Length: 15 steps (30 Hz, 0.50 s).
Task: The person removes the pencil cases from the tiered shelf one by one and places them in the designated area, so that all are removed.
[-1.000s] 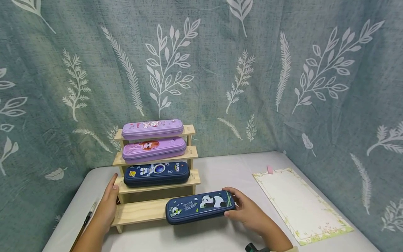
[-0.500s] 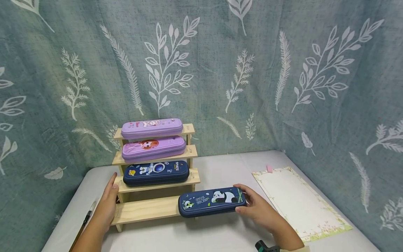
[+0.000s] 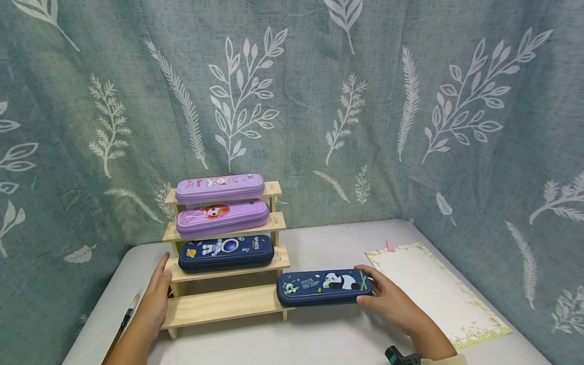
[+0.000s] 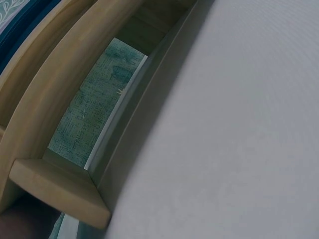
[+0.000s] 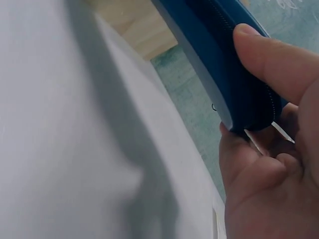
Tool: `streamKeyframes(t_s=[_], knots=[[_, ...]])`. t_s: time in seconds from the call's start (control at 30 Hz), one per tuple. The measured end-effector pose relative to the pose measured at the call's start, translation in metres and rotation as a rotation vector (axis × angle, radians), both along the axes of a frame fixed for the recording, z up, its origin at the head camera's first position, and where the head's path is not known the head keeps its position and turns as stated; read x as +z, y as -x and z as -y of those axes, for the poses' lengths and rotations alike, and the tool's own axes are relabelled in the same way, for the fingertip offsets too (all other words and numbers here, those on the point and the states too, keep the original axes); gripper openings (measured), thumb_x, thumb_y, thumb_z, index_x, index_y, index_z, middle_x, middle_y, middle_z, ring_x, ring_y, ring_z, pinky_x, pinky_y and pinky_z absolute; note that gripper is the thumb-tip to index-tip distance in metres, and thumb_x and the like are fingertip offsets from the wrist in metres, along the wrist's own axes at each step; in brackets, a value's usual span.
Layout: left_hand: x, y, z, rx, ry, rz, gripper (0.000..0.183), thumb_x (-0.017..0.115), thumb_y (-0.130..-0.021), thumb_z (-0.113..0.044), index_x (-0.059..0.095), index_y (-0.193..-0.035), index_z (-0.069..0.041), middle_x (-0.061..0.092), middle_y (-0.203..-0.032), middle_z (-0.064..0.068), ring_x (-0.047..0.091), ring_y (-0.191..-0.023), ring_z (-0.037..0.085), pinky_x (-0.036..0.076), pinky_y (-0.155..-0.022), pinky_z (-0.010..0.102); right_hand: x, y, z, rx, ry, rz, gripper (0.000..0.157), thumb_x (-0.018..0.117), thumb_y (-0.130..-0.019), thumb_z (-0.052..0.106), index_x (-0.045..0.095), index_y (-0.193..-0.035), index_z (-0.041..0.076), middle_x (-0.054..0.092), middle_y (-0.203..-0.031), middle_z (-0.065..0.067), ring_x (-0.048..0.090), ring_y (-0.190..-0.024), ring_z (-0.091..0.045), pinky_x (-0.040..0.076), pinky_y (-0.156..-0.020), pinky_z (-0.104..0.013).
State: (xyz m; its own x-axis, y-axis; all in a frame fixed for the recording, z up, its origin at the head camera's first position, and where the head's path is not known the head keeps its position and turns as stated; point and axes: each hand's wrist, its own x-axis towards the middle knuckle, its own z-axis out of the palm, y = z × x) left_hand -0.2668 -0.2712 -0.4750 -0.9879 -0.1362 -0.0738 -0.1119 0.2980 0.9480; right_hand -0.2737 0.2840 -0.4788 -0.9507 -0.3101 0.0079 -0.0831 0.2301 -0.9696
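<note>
My right hand grips the right end of a dark blue panda pencil case. The case is held above the table, its left end by the right end of the lowest shelf of a stepped wooden rack. In the right wrist view, the thumb presses the case's zipped side, with other fingers at its end and underside. My left hand rests along the rack's left side, fingers extended. Above the bare lowest shelf sit a blue space pencil case, a purple one with a girl and a lilac one.
A sheet of paper with a floral border lies on the right of the white table, a pink tab at its top edge. A brush lies left of my left arm. Patterned curtains hang behind and on both sides.
My right hand has carried the panda pencil case rightward and slightly farther back, uncovering the lowest shelf's right end. The left hand stays against the rack.
</note>
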Motion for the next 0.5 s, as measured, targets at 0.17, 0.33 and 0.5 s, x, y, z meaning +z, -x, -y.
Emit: streamKeyframes(t_s=[0.17, 0.33, 0.5], knots=[[0.0, 0.0, 0.0, 0.001, -0.005, -0.009, 0.061, 0.01, -0.112, -0.054, -0.012, -0.167, -0.04, -0.016, -0.175, 0.003, -0.016, -0.16, 0.04, -0.007, -0.125, 0.07, -0.002, 0.004, -0.01, -0.031, -0.016, 0.013, 0.089, 0.084, -0.089, 0.013, 0.033, -0.162, 0.01, 0.032, -0.163, -0.029, 0.048, -0.142, -0.033, 0.055, -0.097, -0.02], [0.0, -0.002, 0.001, 0.007, -0.006, -0.015, 0.061, 0.01, -0.112, -0.054, -0.012, -0.167, -0.039, -0.017, -0.175, 0.002, -0.017, -0.16, 0.039, -0.007, -0.125, 0.07, -0.003, 0.011, -0.015, -0.051, -0.028, 0.007, 0.09, 0.085, -0.088, 0.017, 0.034, -0.161, 0.014, 0.032, -0.164, -0.029, 0.044, -0.147, -0.039, 0.054, -0.099, -0.02], [0.0, -0.002, -0.001, 0.004, 0.003, -0.013, 0.06, 0.009, -0.112, -0.053, -0.012, -0.167, -0.04, -0.016, -0.176, 0.002, -0.017, -0.161, 0.039, -0.007, -0.125, 0.071, -0.001, 0.017, -0.016, -0.065, -0.074, 0.003, 0.088, 0.085, -0.088, 0.018, 0.036, -0.161, 0.016, 0.028, -0.167, -0.025, 0.036, -0.153, -0.042, 0.051, -0.102, -0.019]])
